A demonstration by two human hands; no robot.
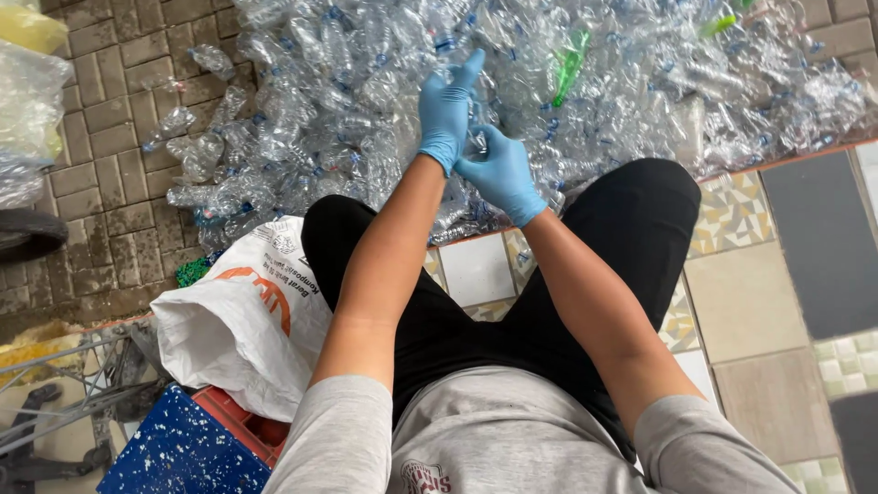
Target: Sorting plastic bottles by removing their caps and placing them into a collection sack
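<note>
Gloved hands working a clear bottle over a heap of crushed plastic

The left hand [446,112] and right hand [501,176] (both in blue gloves) meet over the pile of clear bottles [366,101], fingers closed on one crumpled clear bottle [477,137] held between them, just above the heap. A green bottle [571,66] lies farther back; a white sack [247,320] sits beside the left knee.
</note>
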